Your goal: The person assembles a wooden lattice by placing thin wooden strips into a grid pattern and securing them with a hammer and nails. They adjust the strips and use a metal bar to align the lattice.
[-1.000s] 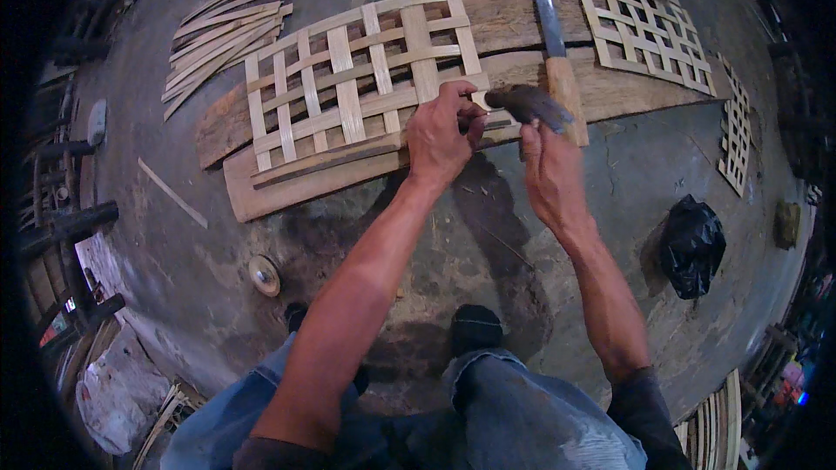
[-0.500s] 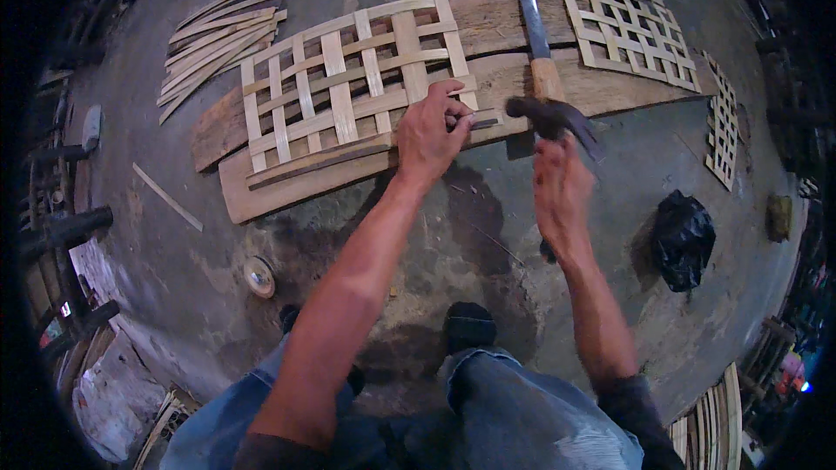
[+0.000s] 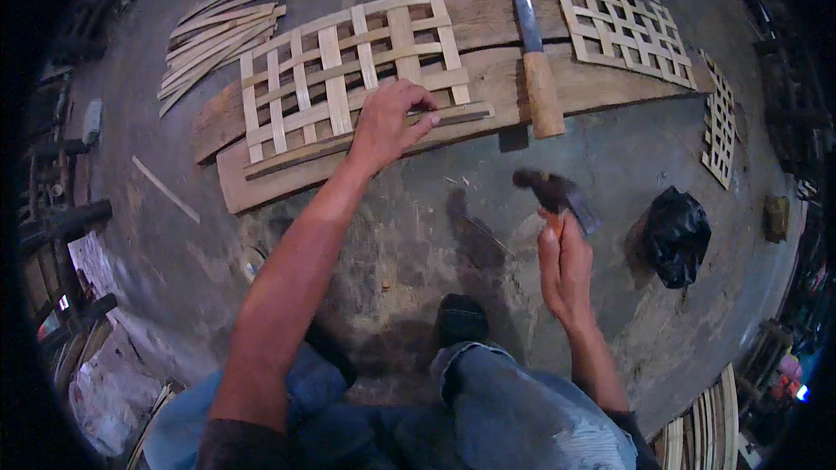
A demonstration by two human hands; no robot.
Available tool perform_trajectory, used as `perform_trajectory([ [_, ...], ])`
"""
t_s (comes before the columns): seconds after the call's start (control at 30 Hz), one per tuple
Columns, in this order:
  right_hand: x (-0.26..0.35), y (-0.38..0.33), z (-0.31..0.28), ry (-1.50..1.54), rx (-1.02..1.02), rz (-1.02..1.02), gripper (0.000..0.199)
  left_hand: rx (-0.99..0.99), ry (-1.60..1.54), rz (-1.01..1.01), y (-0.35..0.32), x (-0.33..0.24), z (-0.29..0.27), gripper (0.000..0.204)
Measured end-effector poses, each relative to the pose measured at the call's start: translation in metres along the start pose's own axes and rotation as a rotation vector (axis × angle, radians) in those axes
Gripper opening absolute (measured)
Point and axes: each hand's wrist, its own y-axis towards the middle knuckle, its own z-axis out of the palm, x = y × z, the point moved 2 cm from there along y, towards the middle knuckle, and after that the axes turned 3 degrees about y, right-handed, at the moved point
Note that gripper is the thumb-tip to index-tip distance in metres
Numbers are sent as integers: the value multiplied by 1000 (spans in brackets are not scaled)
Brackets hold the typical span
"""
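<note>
A woven lattice panel [image 3: 331, 61] of pale bamboo strips lies on a wooden plank [image 3: 248, 193]. Along its near edge runs a narrow dark strip [image 3: 300, 155]. My left hand [image 3: 387, 126] rests over that edge, its fingers curled and the thumb close to the strip; anything pinched between them is too small to make out. To the right, my right hand [image 3: 566, 265] grips a hammer [image 3: 550, 191] by its handle, the head raised over the floor and apart from the panel. A large knife [image 3: 542, 91] with a wooden handle lies across the planks.
Loose bamboo strips [image 3: 222, 35] lie at the far left. More lattice panels [image 3: 614, 30] are at the far right, with another panel [image 3: 721, 126] beyond the plank's right end. A black plastic bag [image 3: 677, 239] sits on the floor right of the hammer.
My left hand has moved left along the panel's near edge. The hammer in my right hand has come down toward me, away from the knife handle.
</note>
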Motion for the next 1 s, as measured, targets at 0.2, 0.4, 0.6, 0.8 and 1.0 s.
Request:
perform_trajectory([
  [0.2,37,86,9,-92,4,-242,21,21,7,-58,2,-1,2,17],
  [0.4,34,123,21,-207,98,-232,23,16,26,-26,-1,-3,0,18],
  [0.6,31,136,27,-231,124,-235,21,3,42,-45,-2,-2,1,21],
  [0.8,36,135,26,-194,114,-225,23,-12,30,-28,-1,-1,1,20],
  [1.0,34,136,24,-220,119,-223,26,-21,16,-15,1,-2,0,22],
])
